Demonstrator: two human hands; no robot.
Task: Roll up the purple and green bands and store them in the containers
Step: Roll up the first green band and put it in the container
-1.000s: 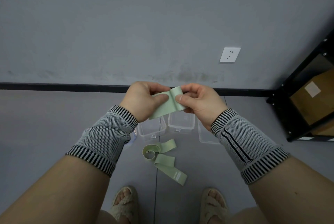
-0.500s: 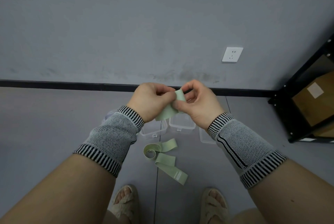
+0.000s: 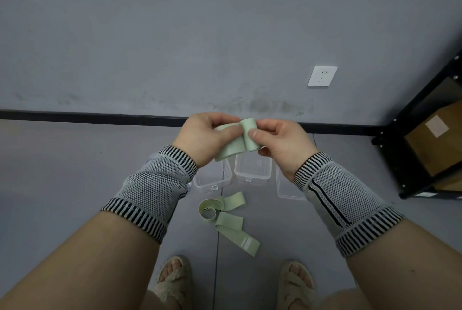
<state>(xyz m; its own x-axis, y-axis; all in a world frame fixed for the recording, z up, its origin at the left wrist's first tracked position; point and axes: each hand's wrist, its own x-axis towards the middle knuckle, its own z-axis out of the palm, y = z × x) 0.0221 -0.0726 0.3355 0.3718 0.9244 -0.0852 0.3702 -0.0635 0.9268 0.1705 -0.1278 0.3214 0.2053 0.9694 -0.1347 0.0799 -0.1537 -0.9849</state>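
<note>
A pale green band (image 3: pixel 236 145) was held in the air between both hands, above the containers. Its rolled end was pinched by the thumb and fingers of the right hand (image 3: pixel 280 144), while the flat tail, toward seven o'clock of the roll, was gripped by the curled fingers of the left hand (image 3: pixel 203 139). Two clear containers (image 3: pixel 253 168) were set on the floor below, with another green band (image 3: pixel 227 219) lying loose toward six o'clock of them, near the sandalled feet (image 3: pixel 172 282).
</note>
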